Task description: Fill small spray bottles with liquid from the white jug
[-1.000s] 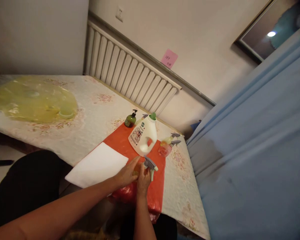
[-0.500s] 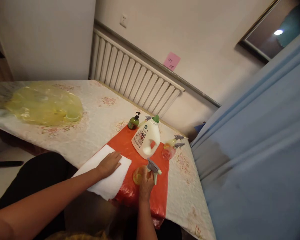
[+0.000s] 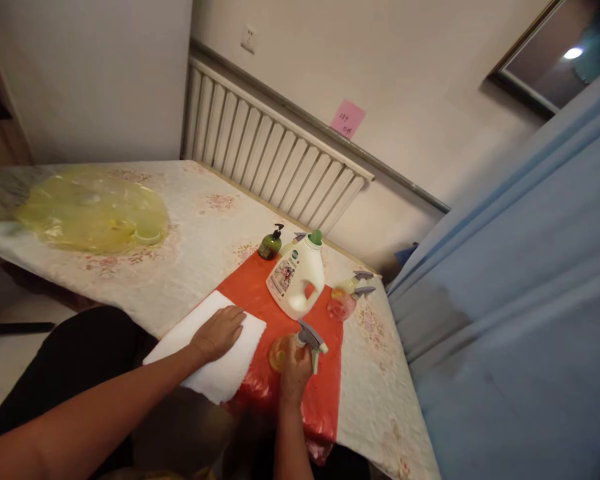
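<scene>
My left hand (image 3: 221, 332) lies flat on a folded white towel (image 3: 213, 383), its fingers stretched towards the far right. My right hand (image 3: 296, 375) is wrapped round the neck of a spray bottle (image 3: 279, 353) with a grey trigger head and an orange-tinted round body. Part of that bottle is hidden behind my fingers. Both the towel and the bottle are on a red plastic sheet (image 3: 325, 400). Just beyond the bottle stands a large cream detergent jug (image 3: 295, 283) with a green cap.
A green pump bottle (image 3: 270, 245) stands left of the jug, and a pink spray bottle (image 3: 341, 307) and a yellowish one (image 3: 347, 287) to its right. A crumpled yellow plastic bag (image 3: 93, 210) lies on the left of the flowered tablecloth (image 3: 195, 233). A blue curtain (image 3: 505, 300) hangs at the right.
The whole view has shifted slightly, as the camera moved. Both hands keep their places on the towel and the spray bottle.
</scene>
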`<move>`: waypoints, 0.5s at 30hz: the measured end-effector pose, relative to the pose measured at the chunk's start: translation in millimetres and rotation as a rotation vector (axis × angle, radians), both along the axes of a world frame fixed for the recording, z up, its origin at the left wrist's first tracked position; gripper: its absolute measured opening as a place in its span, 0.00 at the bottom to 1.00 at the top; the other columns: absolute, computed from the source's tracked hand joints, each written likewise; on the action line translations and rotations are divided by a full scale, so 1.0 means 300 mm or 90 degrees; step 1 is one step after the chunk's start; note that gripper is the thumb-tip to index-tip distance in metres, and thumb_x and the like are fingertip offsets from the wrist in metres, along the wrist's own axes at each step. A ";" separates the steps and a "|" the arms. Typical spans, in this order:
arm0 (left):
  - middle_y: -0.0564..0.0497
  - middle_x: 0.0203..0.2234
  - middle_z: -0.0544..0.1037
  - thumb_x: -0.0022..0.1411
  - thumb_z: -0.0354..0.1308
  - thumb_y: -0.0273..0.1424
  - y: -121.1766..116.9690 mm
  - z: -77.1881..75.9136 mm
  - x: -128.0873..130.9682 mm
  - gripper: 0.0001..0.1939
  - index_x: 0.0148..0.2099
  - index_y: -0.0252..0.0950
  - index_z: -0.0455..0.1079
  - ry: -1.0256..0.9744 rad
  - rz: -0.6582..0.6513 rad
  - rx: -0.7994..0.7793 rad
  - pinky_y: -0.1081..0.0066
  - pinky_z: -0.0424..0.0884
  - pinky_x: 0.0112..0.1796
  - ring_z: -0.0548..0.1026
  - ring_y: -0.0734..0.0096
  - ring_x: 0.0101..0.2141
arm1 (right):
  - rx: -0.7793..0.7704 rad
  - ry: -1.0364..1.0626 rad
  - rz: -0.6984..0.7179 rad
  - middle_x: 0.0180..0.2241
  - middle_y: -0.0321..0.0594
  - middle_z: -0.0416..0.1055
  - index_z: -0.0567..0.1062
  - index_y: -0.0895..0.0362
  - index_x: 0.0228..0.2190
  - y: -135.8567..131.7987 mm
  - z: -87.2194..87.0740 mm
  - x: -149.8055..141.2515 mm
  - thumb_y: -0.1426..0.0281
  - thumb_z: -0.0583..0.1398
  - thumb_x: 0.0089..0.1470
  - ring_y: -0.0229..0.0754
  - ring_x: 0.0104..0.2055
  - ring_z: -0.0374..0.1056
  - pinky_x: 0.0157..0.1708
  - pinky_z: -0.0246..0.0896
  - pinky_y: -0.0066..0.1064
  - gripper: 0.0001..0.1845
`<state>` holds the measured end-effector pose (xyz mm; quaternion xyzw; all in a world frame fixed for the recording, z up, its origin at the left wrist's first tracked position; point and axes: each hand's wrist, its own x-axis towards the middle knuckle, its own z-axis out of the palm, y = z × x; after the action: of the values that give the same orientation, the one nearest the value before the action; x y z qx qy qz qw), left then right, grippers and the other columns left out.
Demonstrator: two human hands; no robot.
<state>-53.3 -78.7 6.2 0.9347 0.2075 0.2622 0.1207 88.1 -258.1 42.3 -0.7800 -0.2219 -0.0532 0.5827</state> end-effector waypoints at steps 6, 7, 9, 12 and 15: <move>0.42 0.49 0.74 0.65 0.50 0.27 -0.003 0.007 -0.002 0.13 0.50 0.36 0.71 0.007 0.006 0.019 0.56 0.65 0.53 0.70 0.56 0.50 | -0.002 -0.003 -0.012 0.36 0.50 0.77 0.77 0.61 0.37 0.000 0.009 -0.011 0.48 0.58 0.52 0.50 0.41 0.71 0.45 0.62 0.37 0.28; 0.42 0.49 0.74 0.65 0.50 0.27 -0.003 0.007 -0.002 0.13 0.50 0.36 0.71 0.007 0.008 0.018 0.56 0.65 0.52 0.70 0.56 0.50 | 0.000 -0.002 -0.008 0.37 0.51 0.77 0.77 0.62 0.38 -0.001 0.012 -0.014 0.49 0.58 0.52 0.51 0.42 0.71 0.45 0.62 0.38 0.28; 0.42 0.49 0.75 0.65 0.50 0.27 -0.001 0.006 0.000 0.13 0.50 0.36 0.71 0.005 0.010 0.018 0.56 0.66 0.52 0.70 0.56 0.50 | -0.004 0.001 0.002 0.39 0.52 0.77 0.76 0.63 0.40 -0.005 0.016 -0.019 0.50 0.58 0.53 0.51 0.43 0.71 0.46 0.62 0.38 0.28; 0.42 0.49 0.74 0.64 0.51 0.27 0.002 -0.002 0.003 0.14 0.50 0.36 0.71 0.003 0.009 0.019 0.56 0.66 0.52 0.70 0.56 0.50 | -0.022 -0.001 0.007 0.42 0.53 0.76 0.76 0.63 0.43 -0.015 0.011 -0.022 0.51 0.59 0.52 0.52 0.45 0.71 0.49 0.62 0.40 0.28; 0.41 0.50 0.74 0.64 0.51 0.27 0.004 -0.009 0.004 0.14 0.51 0.35 0.71 0.002 0.005 0.026 0.56 0.65 0.53 0.70 0.56 0.51 | -0.047 0.003 0.004 0.45 0.55 0.76 0.75 0.64 0.46 -0.034 -0.007 -0.021 0.51 0.60 0.50 0.55 0.49 0.70 0.51 0.61 0.41 0.32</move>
<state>-52.2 -77.4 3.6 0.9365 0.2060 0.2656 0.1000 81.9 -268.3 40.2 -0.8003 -0.2249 -0.0411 0.5543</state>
